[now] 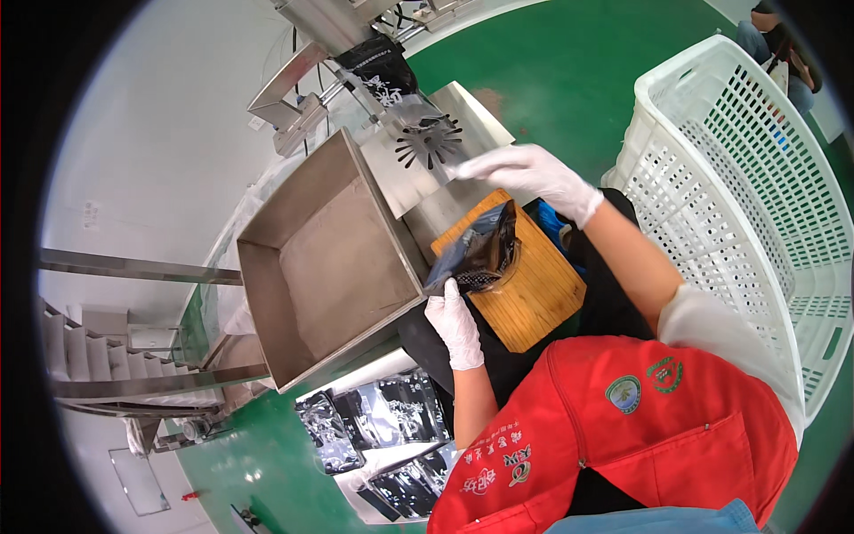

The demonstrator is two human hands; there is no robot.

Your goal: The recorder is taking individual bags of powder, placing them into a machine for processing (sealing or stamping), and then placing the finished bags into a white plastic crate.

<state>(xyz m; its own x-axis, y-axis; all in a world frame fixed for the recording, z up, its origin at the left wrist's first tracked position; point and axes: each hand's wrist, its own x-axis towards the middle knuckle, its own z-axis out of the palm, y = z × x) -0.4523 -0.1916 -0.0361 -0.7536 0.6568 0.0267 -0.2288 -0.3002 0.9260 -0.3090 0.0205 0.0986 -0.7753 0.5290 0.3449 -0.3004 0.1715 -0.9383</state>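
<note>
My left hand [455, 329], in a white glove, pinches the lower edge of a dark, glossy plastic pouch [480, 252]. That pouch lies over a wooden board [525, 303] across my lap. Farther out, my right hand [534, 178], also gloved, reaches left with its fingers stretched out and slightly blurred. Its fingertips are close to a round metal plate with radial slots [429, 142]; I cannot make out anything held in them. Beyond the plate, another black printed pouch [381, 71] hangs at the mouth of a steel tube [325, 22].
Left of the board stands a deep steel tray [334, 258] with raised walls. Stacks of flat black pouches [391, 411] lie below it. White perforated plastic baskets [712, 178] rise on my right. A person [783, 44] sits at the far right.
</note>
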